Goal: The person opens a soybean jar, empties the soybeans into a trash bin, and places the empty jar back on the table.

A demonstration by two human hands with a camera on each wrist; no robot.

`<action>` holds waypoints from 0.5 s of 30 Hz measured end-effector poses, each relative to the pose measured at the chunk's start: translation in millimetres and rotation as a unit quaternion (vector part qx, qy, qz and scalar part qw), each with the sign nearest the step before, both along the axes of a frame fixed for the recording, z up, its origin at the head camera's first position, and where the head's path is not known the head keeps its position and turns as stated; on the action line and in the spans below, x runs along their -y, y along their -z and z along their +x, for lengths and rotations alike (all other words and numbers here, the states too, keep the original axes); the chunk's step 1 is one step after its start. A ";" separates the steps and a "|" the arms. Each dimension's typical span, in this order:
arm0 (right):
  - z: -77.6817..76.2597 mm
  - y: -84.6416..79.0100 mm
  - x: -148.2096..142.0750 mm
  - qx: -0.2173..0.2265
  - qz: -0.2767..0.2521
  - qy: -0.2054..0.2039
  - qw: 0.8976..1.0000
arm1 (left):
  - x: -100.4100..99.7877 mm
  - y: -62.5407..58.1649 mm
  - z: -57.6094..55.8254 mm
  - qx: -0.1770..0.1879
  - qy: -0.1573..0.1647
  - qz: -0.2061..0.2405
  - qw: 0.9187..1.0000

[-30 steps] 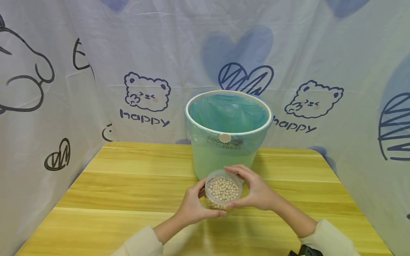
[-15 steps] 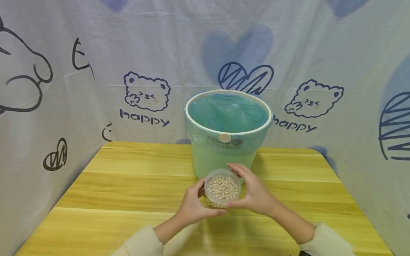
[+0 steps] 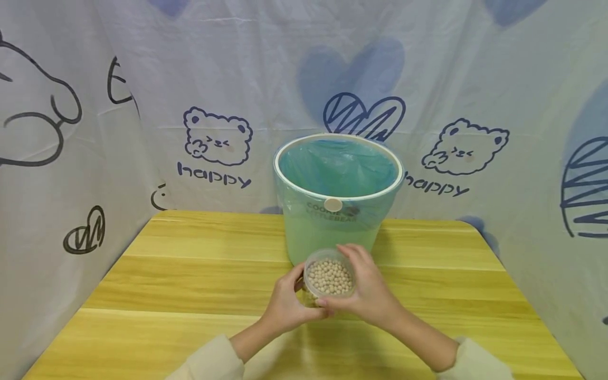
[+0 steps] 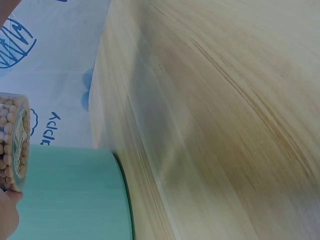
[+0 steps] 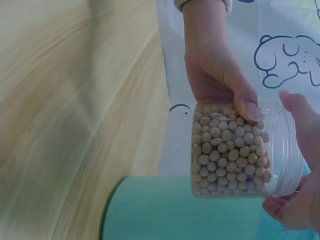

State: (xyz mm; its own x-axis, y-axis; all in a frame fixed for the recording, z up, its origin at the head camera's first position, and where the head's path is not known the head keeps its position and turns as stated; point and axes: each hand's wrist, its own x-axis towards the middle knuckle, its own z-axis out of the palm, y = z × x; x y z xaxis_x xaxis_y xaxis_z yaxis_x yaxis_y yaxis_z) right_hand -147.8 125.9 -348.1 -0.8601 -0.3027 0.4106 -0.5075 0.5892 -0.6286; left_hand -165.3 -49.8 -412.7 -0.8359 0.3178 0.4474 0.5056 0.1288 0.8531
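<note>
the left hand (image 3: pixel 287 303) curls its fingers round the jar (image 5: pixel 274 150) of balls (image 3: pixel 331 276); the right hand (image 3: pixel 372 293) curls its own round the rim (image 5: pixel 289 155). the jar is held above the table (image 3: pixel 190 285), before the bin (image 3: pixel 323 237) marked "cookie littlebear". the cloth (image 3: pixel 266 74) behind says "happy" twice; the jar's label (image 4: pixel 18 145) is unreadable.

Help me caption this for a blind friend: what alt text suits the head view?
Someone's left grip and right grip hold a clear jar of small pale balls before a lined green bin on a table, doodle-printed cloth behind.
</note>
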 end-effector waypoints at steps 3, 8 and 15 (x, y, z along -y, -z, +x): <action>-1.1 -0.3 -0.7 -0.006 0.003 -0.003 1.000 | -0.3 -1.3 0.0 -0.003 -0.001 0.001 1.000; -3.2 -2.2 -4.0 -0.002 0.002 -0.020 1.000 | 0.1 -1.9 -0.3 -0.006 -0.002 -0.002 1.000; -7.3 -5.0 -11.2 0.011 -0.003 -0.069 0.998 | 1.4 -2.4 -0.4 0.006 0.006 -0.010 1.000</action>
